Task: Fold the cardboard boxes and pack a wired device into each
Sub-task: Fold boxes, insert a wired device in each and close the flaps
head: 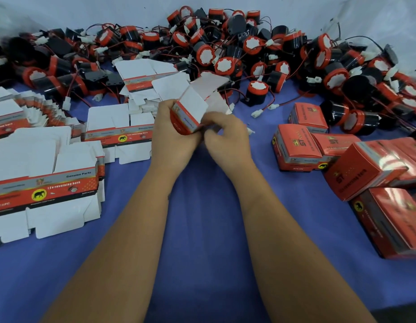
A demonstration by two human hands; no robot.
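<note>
A red and grey cardboard box (190, 110) with white flaps standing open is held above the middle of the blue table. My left hand (172, 134) grips its left side. My right hand (225, 136) pinches its lower right edge, fingers curled against the left hand. A large heap of black and red wired devices (225, 50) lies along the back. One device (254, 93) stands alone just behind the box, its wire and white plug trailing right.
Stacks of flat unfolded boxes (46, 180) lie at the left and centre-left. Closed red boxes (298, 148) cluster at the right, with larger red packs (389, 206) near the right edge. The blue cloth (202, 206) covers the table.
</note>
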